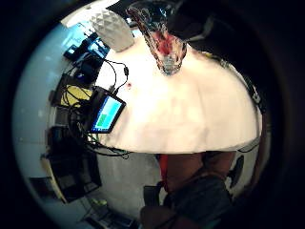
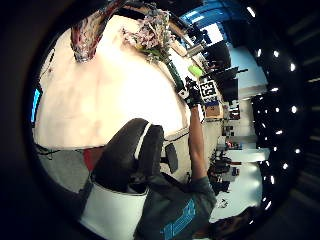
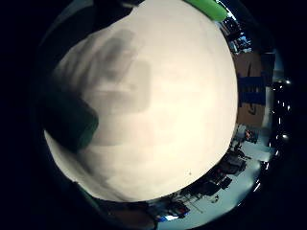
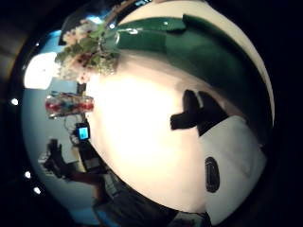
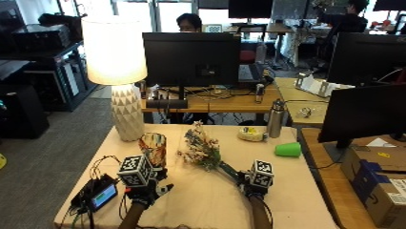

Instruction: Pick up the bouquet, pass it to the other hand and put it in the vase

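Note:
The bouquet (image 5: 202, 150) of pale flowers lies on the cream table (image 5: 209, 200). Its dark green wrapped stems (image 5: 227, 171) point toward the front right. My right hand (image 5: 252, 185) is at the stem end, fingers reaching over it; no curled finger shows in its palm views, where the green wrap (image 4: 199, 52) runs close by. The patterned glass vase (image 5: 152, 149) stands upright left of the flowers, also seen as the vase (image 1: 162, 43). My left hand (image 5: 145, 188) hovers in front of the vase, fingers spread, holding nothing.
A white lamp (image 5: 126, 112) stands at the back left. A small screen device (image 5: 101, 194) with cables lies at the front left edge. A green cup (image 5: 289, 149), a tape roll (image 5: 252, 134) and a metal bottle (image 5: 275, 118) stand at the back right.

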Action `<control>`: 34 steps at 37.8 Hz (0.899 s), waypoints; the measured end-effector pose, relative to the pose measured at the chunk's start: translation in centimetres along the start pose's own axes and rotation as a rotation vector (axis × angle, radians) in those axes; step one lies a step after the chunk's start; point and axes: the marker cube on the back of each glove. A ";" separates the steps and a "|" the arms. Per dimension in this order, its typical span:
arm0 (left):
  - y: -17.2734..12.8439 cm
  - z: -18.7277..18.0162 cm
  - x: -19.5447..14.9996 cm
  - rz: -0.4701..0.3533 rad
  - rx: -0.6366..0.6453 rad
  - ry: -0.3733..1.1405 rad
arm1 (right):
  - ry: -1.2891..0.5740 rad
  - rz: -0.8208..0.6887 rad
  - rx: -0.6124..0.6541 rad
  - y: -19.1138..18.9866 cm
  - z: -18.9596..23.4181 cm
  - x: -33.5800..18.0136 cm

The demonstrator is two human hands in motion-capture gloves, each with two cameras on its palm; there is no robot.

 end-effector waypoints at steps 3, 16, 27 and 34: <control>-0.2 0.0 -0.2 -0.005 -0.001 -0.005 | -0.092 -0.039 -0.045 1.2 0.1 -1.1; -0.5 0.1 -0.4 -0.016 0.002 0.009 | 0.158 0.085 0.232 1.4 -1.0 -1.1; -1.2 -0.5 1.3 0.018 0.038 0.051 | 0.057 0.107 0.326 0.8 -0.9 -0.7; -2.8 -2.5 4.4 0.078 0.083 0.166 | -0.176 0.091 0.433 2.1 -6.5 -1.9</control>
